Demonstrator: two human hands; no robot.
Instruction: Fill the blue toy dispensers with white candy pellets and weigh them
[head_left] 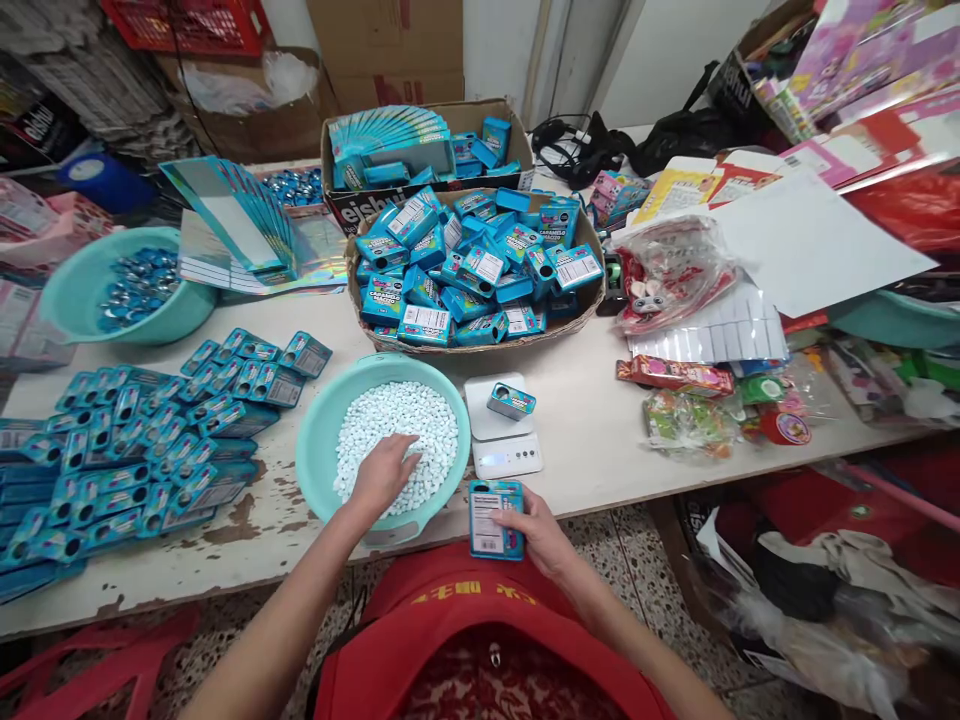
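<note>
My left hand [382, 477] rests on the small white candies [397, 408] in a turquoise plastic bowl [309, 452]. Its fingers are stretched and apart; whatever lies under the palm is hidden. At the table's front edge, my right hand [534, 530] grips a blue candy box [486, 528] upright, its printed label facing me and its top with a dark round hole. Between the bowl and that box stands a white digital scale [507, 456] with a lit display. Another small blue box [511, 400] lies on the scale's plate.
Left of the bowl stand many blue boxes [142, 450] with round top holes. A cardboard tray [472, 345] of blue boxes sits behind it. Back left, a second turquoise bowl [64, 300] holds shiny blue pieces. Wrapped sweets [686, 420] and a white sheet [817, 240] lie right.
</note>
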